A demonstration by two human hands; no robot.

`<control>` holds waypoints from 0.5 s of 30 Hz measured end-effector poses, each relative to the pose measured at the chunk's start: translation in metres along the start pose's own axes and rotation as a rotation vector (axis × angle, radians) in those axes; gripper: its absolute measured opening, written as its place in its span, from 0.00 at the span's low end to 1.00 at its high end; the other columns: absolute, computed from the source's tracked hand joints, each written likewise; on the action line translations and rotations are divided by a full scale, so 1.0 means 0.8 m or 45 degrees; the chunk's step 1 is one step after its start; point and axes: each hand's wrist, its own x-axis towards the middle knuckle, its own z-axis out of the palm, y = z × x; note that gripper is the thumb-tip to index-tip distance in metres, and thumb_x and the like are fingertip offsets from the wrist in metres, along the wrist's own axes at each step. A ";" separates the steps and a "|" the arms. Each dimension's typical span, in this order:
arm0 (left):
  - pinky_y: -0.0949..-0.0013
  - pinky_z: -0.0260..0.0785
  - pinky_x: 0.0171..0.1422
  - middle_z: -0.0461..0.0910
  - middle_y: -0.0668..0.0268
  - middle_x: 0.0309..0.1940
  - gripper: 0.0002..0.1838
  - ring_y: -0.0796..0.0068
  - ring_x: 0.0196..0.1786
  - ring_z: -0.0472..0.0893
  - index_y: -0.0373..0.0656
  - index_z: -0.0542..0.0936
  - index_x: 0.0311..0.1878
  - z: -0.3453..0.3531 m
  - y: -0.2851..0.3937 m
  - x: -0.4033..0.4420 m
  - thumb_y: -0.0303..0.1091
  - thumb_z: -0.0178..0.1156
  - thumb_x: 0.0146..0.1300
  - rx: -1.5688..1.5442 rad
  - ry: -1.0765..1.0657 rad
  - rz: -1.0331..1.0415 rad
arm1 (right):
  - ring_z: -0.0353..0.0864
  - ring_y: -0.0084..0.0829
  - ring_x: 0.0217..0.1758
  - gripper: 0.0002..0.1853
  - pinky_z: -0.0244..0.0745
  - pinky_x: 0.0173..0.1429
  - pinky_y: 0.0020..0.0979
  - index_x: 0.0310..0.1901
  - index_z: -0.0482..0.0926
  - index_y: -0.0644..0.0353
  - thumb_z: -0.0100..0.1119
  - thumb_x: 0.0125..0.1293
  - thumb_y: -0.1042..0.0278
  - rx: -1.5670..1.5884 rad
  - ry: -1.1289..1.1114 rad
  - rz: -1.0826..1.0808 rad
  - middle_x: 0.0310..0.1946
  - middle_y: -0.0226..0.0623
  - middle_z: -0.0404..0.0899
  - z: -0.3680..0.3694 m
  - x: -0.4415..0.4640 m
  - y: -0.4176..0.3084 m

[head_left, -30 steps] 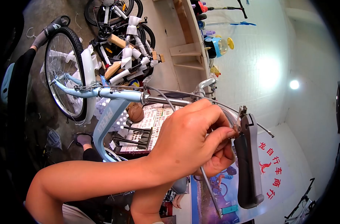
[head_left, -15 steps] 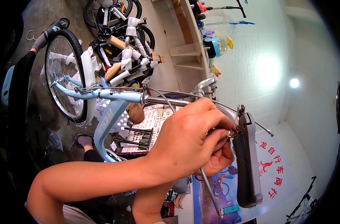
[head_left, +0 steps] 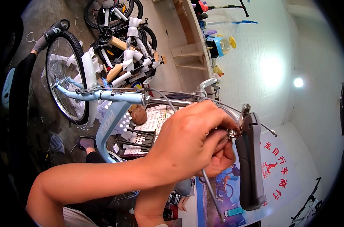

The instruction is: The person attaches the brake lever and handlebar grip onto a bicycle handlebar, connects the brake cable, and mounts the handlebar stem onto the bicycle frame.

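Note:
Near the handlebar of a light blue bicycle point(head_left: 119, 97), my left hand point(head_left: 191, 138) is closed, thumb and fingers pinching at a small shiny metal fitting point(head_left: 233, 133) beside the brake lever. My right hand point(head_left: 222, 162) lies partly behind it, fingers curled close to the same spot; what they hold is hidden. Just beyond my fingertips are the grey brake lever point(head_left: 257, 162) and the black handlebar grip point(head_left: 247, 172). A thin cable point(head_left: 213, 193) runs down from behind my hands, its end hanging free. Another cable end point(head_left: 272, 131) sticks out past the lever.
The view is turned sideways. The bicycle's wheel point(head_left: 66, 75) stands at left, near a person's shod foot point(head_left: 56, 32). Partly wrapped bicycles point(head_left: 123, 45) are piled at the top. A basketball point(head_left: 139, 115), a wooden shelf point(head_left: 191, 60) and a printed banner point(head_left: 272, 181) are behind.
Both hands stay almost in place. My left fingers have shifted slightly, and more of the shiny metal fitting shows. The brake lever and grip have moved slightly in view.

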 end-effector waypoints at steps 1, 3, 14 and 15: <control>0.68 0.74 0.42 0.82 0.60 0.33 0.06 0.66 0.36 0.83 0.36 0.83 0.40 0.000 0.000 -0.001 0.24 0.65 0.60 -0.026 0.009 -0.008 | 0.83 0.30 0.35 0.07 0.78 0.42 0.28 0.46 0.76 0.71 0.54 0.74 0.75 -0.004 0.002 0.006 0.38 0.45 0.83 -0.001 -0.001 0.000; 0.68 0.74 0.42 0.82 0.59 0.33 0.07 0.66 0.37 0.83 0.36 0.83 0.41 -0.001 0.002 -0.002 0.24 0.64 0.60 -0.078 0.027 -0.024 | 0.83 0.30 0.35 0.07 0.78 0.42 0.28 0.46 0.76 0.71 0.54 0.74 0.75 -0.012 0.009 0.005 0.38 0.45 0.83 -0.001 -0.001 0.001; 0.67 0.74 0.41 0.82 0.58 0.31 0.06 0.64 0.35 0.83 0.35 0.82 0.39 -0.004 -0.001 0.005 0.24 0.66 0.59 0.125 -0.045 0.079 | 0.83 0.30 0.35 0.07 0.78 0.42 0.28 0.46 0.76 0.71 0.53 0.74 0.75 -0.024 0.029 0.004 0.38 0.45 0.83 0.001 -0.004 -0.003; 0.66 0.74 0.41 0.82 0.58 0.31 0.06 0.63 0.35 0.83 0.35 0.82 0.39 -0.003 -0.002 0.005 0.25 0.66 0.59 0.138 -0.041 0.093 | 0.83 0.30 0.35 0.07 0.78 0.42 0.28 0.46 0.76 0.71 0.53 0.74 0.75 -0.023 0.032 0.001 0.37 0.45 0.83 0.001 -0.005 -0.004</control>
